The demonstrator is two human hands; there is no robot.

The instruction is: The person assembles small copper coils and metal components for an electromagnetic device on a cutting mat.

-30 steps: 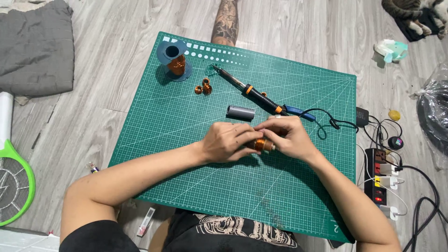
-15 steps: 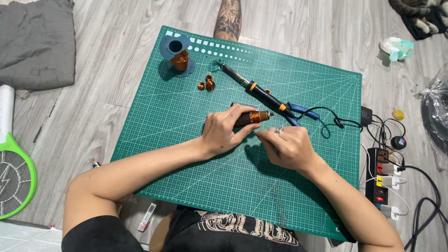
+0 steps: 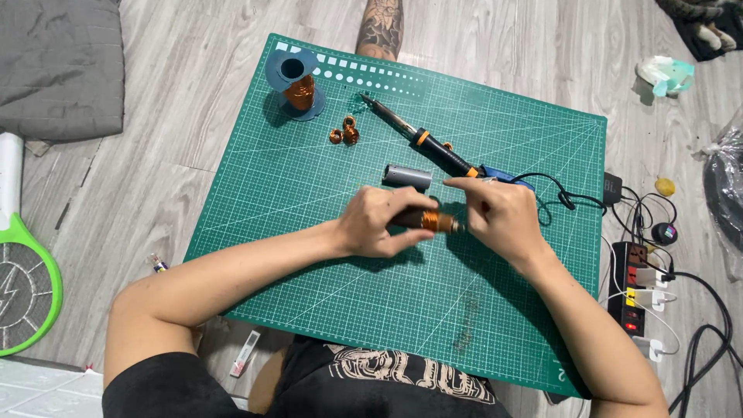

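My left hand (image 3: 379, 222) grips a dark cylinder wound with copper wire (image 3: 427, 221) above the green cutting mat (image 3: 309, 255). My right hand (image 3: 497, 213) is at the cylinder's right end, its fingers pinched together there, apparently on the thin wire. Just behind my hands lies a grey metal cylinder (image 3: 407, 176). A soldering iron (image 3: 422, 142) with a black and orange handle lies diagonally on the mat, tip toward the far side. A blue spool of copper wire (image 3: 294, 83) stands at the mat's far left, with two small copper coils (image 3: 344, 135) near it.
A power strip (image 3: 639, 298) with plugs and tangled cables lies to the right of the mat. A green electric swatter (image 3: 19, 279) and a grey cloth (image 3: 58, 66) are on the wooden floor at left. A tattooed leg (image 3: 380, 27) shows beyond the mat.
Both hands rose from the mat toward the grey cylinder. My right hand let go of the coil's body and now pinches at its right end; the left keeps hold.
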